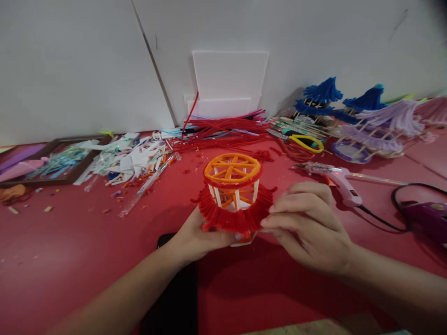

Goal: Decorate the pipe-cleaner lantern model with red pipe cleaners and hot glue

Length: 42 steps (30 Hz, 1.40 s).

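Observation:
A small pavilion model (233, 195) stands upright in my hands above the red table. Its top is an orange pipe-cleaner ring with spokes, carried on short pale posts. Round its middle flares a skirt of red pipe cleaners (233, 219). My left hand (200, 237) is wrapped round the lower part from the left, the thumb lying along the front under the skirt. With fingertips pinched together, my right hand (307, 223) touches the skirt's right edge. The left fingers behind the model are hidden.
Behind lie red pipe cleaners (223, 132) and yellow-handled scissors (307, 142). A pink glue gun (344, 184) with its cord rests at the right, near finished blue (323, 93) and lilac models (384, 121). Left are paper scraps (134, 160) and a brown frame (70, 176). A black phone-like object (174, 298) lies below.

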Available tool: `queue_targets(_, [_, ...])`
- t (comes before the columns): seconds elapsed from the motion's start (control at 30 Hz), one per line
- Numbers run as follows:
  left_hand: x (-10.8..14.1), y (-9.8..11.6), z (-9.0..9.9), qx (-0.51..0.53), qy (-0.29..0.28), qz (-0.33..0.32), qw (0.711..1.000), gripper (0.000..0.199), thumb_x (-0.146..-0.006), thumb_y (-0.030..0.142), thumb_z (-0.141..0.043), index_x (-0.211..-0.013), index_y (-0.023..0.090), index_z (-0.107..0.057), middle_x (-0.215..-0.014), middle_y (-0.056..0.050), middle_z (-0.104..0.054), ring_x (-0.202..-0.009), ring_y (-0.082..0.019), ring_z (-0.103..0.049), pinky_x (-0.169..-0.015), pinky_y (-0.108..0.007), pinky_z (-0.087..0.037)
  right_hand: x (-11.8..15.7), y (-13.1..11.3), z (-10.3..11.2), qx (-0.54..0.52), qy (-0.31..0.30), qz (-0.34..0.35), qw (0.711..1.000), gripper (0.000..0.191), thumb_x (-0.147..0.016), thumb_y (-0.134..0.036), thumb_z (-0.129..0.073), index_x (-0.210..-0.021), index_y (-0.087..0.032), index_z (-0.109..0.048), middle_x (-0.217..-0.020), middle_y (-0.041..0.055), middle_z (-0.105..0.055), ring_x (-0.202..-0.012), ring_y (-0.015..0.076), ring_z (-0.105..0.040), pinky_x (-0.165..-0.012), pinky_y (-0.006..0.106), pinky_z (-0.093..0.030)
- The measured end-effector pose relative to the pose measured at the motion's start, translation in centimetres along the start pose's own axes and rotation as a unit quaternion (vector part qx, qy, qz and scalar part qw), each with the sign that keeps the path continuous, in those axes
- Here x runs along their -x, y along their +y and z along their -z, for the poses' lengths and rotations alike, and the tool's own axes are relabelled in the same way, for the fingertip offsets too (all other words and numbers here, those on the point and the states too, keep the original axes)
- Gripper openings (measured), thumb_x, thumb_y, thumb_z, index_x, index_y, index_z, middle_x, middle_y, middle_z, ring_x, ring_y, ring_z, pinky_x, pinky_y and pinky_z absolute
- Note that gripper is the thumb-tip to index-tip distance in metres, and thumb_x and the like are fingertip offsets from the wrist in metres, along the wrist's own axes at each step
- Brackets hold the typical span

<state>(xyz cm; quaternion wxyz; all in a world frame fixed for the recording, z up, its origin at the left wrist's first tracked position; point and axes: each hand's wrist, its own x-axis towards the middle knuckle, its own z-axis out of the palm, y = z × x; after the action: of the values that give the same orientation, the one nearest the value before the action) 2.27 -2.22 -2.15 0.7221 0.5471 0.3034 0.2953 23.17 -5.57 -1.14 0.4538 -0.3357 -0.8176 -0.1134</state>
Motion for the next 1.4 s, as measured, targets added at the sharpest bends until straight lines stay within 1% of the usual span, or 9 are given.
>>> queue_targets(0.2, [-0.09, -0.33, 0.02, 0.016, -0.007, -0.009, 1.0, 0.038, -0.065, 0.025, -0.079, -0.099, 0.017, -0.065, -0.101, -0.007, -0.072, -0.093, -0.025, -0.068, -0.087, -0.04, -0.054, 0.01, -0.24, -0.45, -0.018, -0.002, -0.029, 0.999, 0.014, -0.086, -0.013, -0.055, -0.077, -0.021, -0.061, -0.079, 0.0025, -0.063, -0.084, 0.0169, -0.053, -0.08, 0.035, -0.043])
queue_targets(0.4, [-0.01, -0.36, 0.17, -0.017, 0.005, -0.019, 1.0, 0.047, -0.066, 0.026, -0.078, -0.111, 0.02, -0.064, -0.119, -0.007, -0.068, -0.114, -0.028, -0.061, -0.104, -0.044, -0.042, -0.26, -0.04, -0.14, -0.01, 0.006, -0.007, 1.0, 0.011, -0.088, -0.015, -0.054, -0.085, -0.021, -0.064, -0.083, 0.003, -0.061, -0.085, 0.0173, -0.053, -0.079, 0.036, -0.045])
queue_targets(0.53, [-0.06, -0.33, 0.36, -0.006, -0.016, -0.027, 0.999, 0.052, -0.067, 0.031, -0.078, -0.115, 0.017, -0.062, -0.124, -0.01, -0.065, -0.115, -0.031, -0.06, -0.102, -0.046, -0.044, -0.42, 0.23, 0.27, 0.034, 0.026, 0.008, 0.999, 0.01, -0.083, -0.028, -0.065, -0.09, -0.021, -0.064, -0.081, 0.0026, -0.059, -0.081, 0.0166, -0.054, -0.077, 0.035, -0.046])
queue_targets(0.63, [-0.2, -0.55, 0.53, -0.011, -0.028, -0.032, 0.999, 0.052, -0.068, 0.026, -0.078, -0.117, 0.018, -0.062, -0.127, -0.01, -0.064, -0.117, -0.03, -0.059, -0.104, -0.045, -0.042, -0.42, 0.3, 0.29, 0.04, 0.028, 0.008, 0.999, 0.003, -0.083, -0.022, -0.065, -0.083, -0.024, -0.065, -0.078, 0.0014, -0.059, -0.081, 0.0169, -0.053, -0.074, 0.034, -0.046])
queue_targets(0.7, [-0.27, -0.61, 0.56, -0.014, -0.028, -0.039, 0.999, 0.053, -0.069, 0.023, -0.078, -0.119, 0.02, -0.061, -0.128, -0.009, -0.063, -0.118, -0.029, -0.058, -0.105, -0.045, -0.042, -0.37, 0.31, 0.24, 0.038, 0.024, 0.01, 0.999, 0.009, -0.083, -0.017, -0.063, -0.082, -0.026, -0.065, -0.078, 0.0012, -0.06, -0.082, 0.0173, -0.053, -0.073, 0.034, -0.046])
queue_targets(0.93, [-0.24, -0.26, 0.21, -0.02, -0.019, -0.045, 0.999, 0.055, -0.067, 0.03, -0.079, -0.117, 0.018, -0.062, -0.126, -0.012, -0.064, -0.116, -0.03, -0.059, -0.104, -0.045, -0.043, -0.1, 0.4, -0.02, 0.056, 0.034, 0.036, 0.997, 0.009, -0.086, -0.018, -0.06, -0.082, -0.024, -0.066, -0.078, 0.0013, -0.062, -0.083, 0.0168, -0.052, -0.07, 0.033, -0.045])
queue_targets(1.07, [-0.27, -0.21, 0.0, -0.037, 0.017, -0.031, 0.999, 0.061, -0.061, 0.028, -0.082, -0.118, 0.018, -0.061, -0.126, -0.012, -0.064, -0.117, -0.031, -0.059, -0.103, -0.046, -0.044, 0.32, 0.43, -0.38, 0.073, 0.011, 0.045, 0.996, 0.015, -0.09, -0.018, -0.053, -0.081, -0.02, -0.065, -0.084, 0.0031, -0.062, -0.087, 0.0171, -0.053, -0.076, 0.034, -0.044])
queue_targets(1.23, [-0.32, 0.02, -0.14, -0.038, 0.026, -0.018, 0.999, 0.053, -0.06, 0.029, -0.083, -0.108, 0.018, -0.065, -0.121, -0.01, -0.068, -0.112, -0.03, -0.062, -0.102, -0.045, -0.045, 0.49, 0.49, -0.58, 0.065, -0.007, 0.039, 0.997, 0.017, -0.091, -0.015, -0.049, -0.08, -0.019, -0.062, -0.088, 0.0041, -0.061, -0.093, 0.0181, -0.053, -0.082, 0.035, -0.043])
queue_targets(1.4, [-0.21, -0.1, 0.18, -0.024, -0.009, -0.036, 0.999, 0.052, -0.068, 0.028, -0.078, -0.117, 0.02, -0.063, -0.127, -0.009, -0.064, -0.117, -0.028, -0.059, -0.104, -0.043, -0.043, -0.03, 0.7, -0.09, 0.06, 0.005, 0.039, 0.997, 0.009, -0.088, -0.021, -0.056, -0.086, -0.022, -0.065, -0.086, 0.0027, -0.062, -0.088, 0.0172, -0.054, -0.079, 0.033, -0.044])
